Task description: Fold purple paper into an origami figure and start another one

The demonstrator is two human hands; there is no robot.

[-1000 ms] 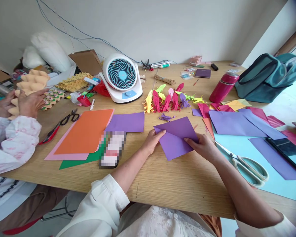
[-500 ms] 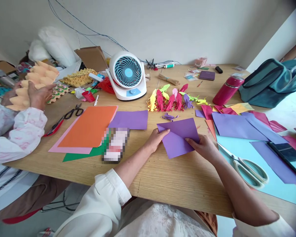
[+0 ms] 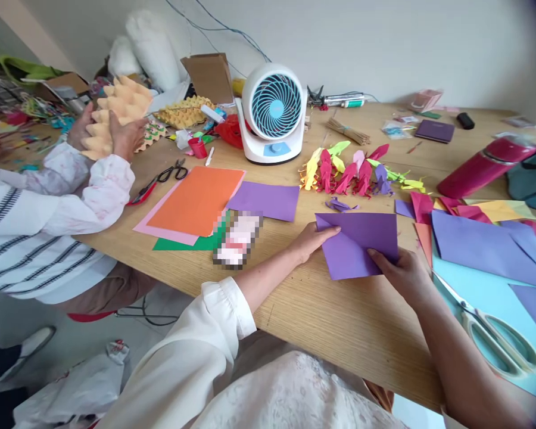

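Note:
A sheet of purple paper (image 3: 360, 241) is held tilted above the wooden table, between both my hands. My left hand (image 3: 310, 241) pinches its left edge, thumb on top. At the lower right edge my right hand (image 3: 402, 268) grips it, thumb across the face and the other fingers hidden behind. Just beyond the sheet lies a small twisted purple paper piece (image 3: 339, 204). A row of folded paper shapes (image 3: 346, 173) in pink, yellow, green and purple sits behind that. White-handled scissors (image 3: 486, 325) rest on light blue paper to the right of my right hand.
A white fan (image 3: 274, 113) stands at the back. Orange paper (image 3: 196, 199), another purple sheet (image 3: 268, 199) and a blurred-out phone (image 3: 239, 238) lie left. A pink bottle (image 3: 482, 167) and more purple paper (image 3: 486, 244) are right. A co-worker's hands (image 3: 125, 134) hold peach-coloured bumpy material.
The view has swung left, so things on the table appear further right. Both hands still hold the purple paper, its angle slightly changed. The co-worker still holds the peach material.

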